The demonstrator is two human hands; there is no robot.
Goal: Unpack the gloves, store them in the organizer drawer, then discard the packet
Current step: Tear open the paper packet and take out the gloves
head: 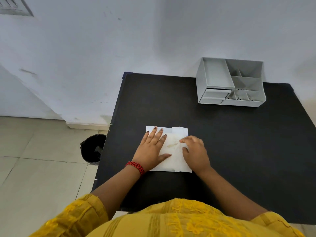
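I'm watching the left hand (152,147) pressing flat, fingers spread, on the white packet (172,151) near-centre; the right hand (195,151) is pinching its right side. Tugging hard risks tearing the gloves inside.

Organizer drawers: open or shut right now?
Partly open, it seems: both drawers at the grey organizer's front left stick out slightly from its face. Their contents cannot be seen.
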